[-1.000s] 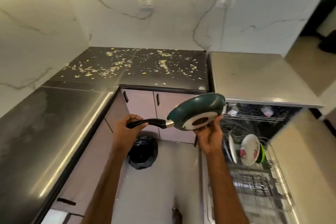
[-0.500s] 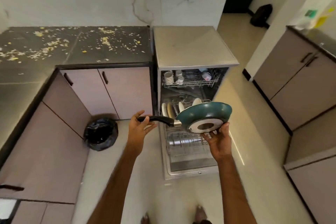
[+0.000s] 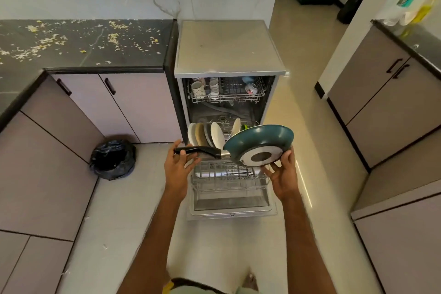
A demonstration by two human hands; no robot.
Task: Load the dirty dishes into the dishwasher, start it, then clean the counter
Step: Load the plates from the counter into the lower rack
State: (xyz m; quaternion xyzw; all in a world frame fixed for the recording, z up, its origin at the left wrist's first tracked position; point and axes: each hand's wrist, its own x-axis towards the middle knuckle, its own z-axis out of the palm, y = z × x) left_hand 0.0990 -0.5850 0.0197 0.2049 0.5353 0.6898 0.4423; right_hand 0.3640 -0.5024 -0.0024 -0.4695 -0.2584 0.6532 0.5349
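A crumb-strewn black counter [image 3: 83, 50] runs beside the open dishwasher [image 3: 226, 48], whose lower rack [image 3: 229, 174] is drawn out over the dropped door [image 3: 231, 215]. A black bin bag [image 3: 112, 160] sits left of it. Above the rack a person holds a teal pan [image 3: 260, 143] tilted, base toward the camera. The left hand [image 3: 177, 169] curls loosely round the handle [image 3: 198, 150], and the right hand [image 3: 284, 174] props the base with spread fingers [image 3: 270, 170]. Plates [image 3: 207, 136] stand on edge in the rack; mugs [image 3: 198, 89] sit in the upper rack [image 3: 226, 98].
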